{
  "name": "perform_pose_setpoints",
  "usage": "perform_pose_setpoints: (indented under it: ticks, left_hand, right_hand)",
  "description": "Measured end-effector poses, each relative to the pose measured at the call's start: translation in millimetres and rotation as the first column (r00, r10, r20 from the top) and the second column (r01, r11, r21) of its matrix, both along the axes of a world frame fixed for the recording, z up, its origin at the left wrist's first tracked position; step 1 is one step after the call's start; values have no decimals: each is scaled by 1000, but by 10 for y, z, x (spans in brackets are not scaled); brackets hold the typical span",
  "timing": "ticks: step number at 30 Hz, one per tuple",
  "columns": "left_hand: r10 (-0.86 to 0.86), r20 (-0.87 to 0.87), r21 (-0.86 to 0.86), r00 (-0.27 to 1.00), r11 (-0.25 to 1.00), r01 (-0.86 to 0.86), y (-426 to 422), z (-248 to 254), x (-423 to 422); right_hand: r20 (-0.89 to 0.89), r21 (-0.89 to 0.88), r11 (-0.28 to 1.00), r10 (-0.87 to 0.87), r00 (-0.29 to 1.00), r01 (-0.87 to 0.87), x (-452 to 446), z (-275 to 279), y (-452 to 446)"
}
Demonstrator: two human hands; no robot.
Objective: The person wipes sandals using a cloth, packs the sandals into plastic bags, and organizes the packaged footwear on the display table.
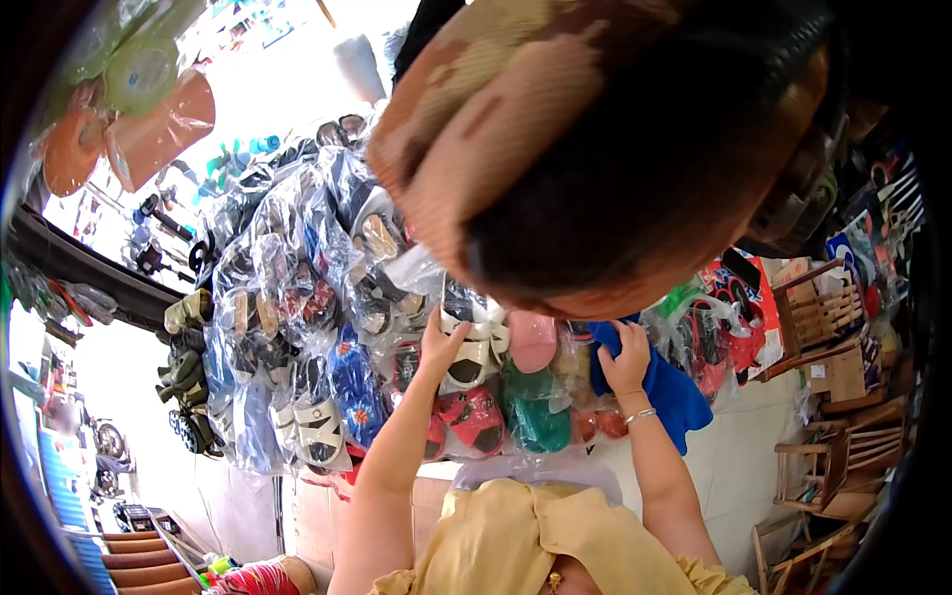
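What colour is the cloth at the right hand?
Plain blue. The cloth at the right hand shows best in the head view.

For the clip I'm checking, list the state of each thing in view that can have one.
Left hand: at the white sandals, grip unclear.
Right hand: on the blue cloth, grip unclear.
White sandals: among the other footwear.
Blue cloth: creased, spread beside the right hand.
Blue shoes: in clear plastic.
Green shoe: in clear plastic.
Bracelet: worn on the right wrist.
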State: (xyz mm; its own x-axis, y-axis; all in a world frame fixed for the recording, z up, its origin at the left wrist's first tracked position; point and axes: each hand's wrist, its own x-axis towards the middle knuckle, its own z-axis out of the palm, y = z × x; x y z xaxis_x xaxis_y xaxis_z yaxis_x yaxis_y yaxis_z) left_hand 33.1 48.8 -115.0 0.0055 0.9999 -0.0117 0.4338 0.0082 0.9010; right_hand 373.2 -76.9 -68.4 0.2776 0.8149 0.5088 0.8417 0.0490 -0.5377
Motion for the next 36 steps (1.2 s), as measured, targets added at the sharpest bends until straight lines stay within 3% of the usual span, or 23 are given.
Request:
perform_pose_setpoints:
  ticks: [3,5,7,9,11,13,14,15,16,17,20,21,22,23,25,26,28,29,31,33,36]
  left_hand:
    - [99,-38,-49,994,994,-101,151,-213,-242]
    - [77,-269,-59,960,994,-96,254,-136,-276]
    - [229,-535,185,813,971,-152,210,-160,-110]
    - [53,-399,-166,916,978,-129,181,161,-22]
    - [-78,-235,-177,969,984,37,121,175,-102]
    - [-89,-222,-244,971,969,33,225,-44,-221]
    - [32,26,-435,999,900,-18,287,-11,-213]
    - [198,242,-615,950,788,-7,350,-5,-222]
    - [328,396,-687,858,726,39,447,16,-270]
    - [328,400,-685,856,728,41,471,5,-257]
    - [348,133,-289,928,909,-300,356,-65,-96]
    - [348,136,-290,927,909,-299,354,-95,-89]
    - [379,-47,118,924,921,-372,328,-134,-88]
    - [461,-203,510,864,803,-308,306,-165,-97]
    - [396,-246,607,885,774,-178,327,393,-217]
    - [396,-251,603,883,777,-178,347,442,-294]
    - [205,-357,249,911,961,-118,403,579,-374]
    - [205,-359,252,911,961,-117,343,591,-297]
    - [-61,-633,190,772,954,230,31,625,55]
    - [-203,-738,45,644,937,346,-214,486,189]
    - [-157,-792,-5,590,968,251,6,450,289]
  right_hand:
    - [22,27,1000,11,1000,-12,6,7,23]
    - [1,11,1000,21,1000,-21,0,19,-5]
    - [-2,6,999,33,999,-33,-5,27,-10]
    - [7,5,1000,16,1000,-16,-12,18,-15]
    - [24,25,1000,10,1000,-11,10,-39,27]
    - [37,35,999,-2,999,1,-11,-61,4]
    - [37,20,1000,-1,999,0,-3,-47,14]
    - [36,2,1000,0,999,0,-4,-40,9]
    - [35,-3,1000,2,999,-2,-2,-45,12]
    - [39,0,1000,3,999,-3,-7,-47,15]
    - [30,-27,1000,2,1000,-1,2,-43,-12]
    - [24,-33,999,5,1000,-4,7,-45,4]
    - [17,-46,999,9,1000,-8,14,-51,-6]
    - [18,-53,999,7,1000,-6,17,-50,-16]
    - [-18,-82,997,1,1000,-2,8,-40,-23]
    - [-20,-88,996,3,1000,-5,4,-60,-48]
    - [-2,-74,997,-14,1000,14,10,-79,-11]
    - [-5,-72,997,-15,1000,15,9,-87,2]
    - [-12,-56,998,-8,1000,8,12,-91,-11]
    - [-13,-58,998,-7,1000,6,9,-82,-38]
    - [-12,-69,998,-5,1000,4,-12,-53,-1]
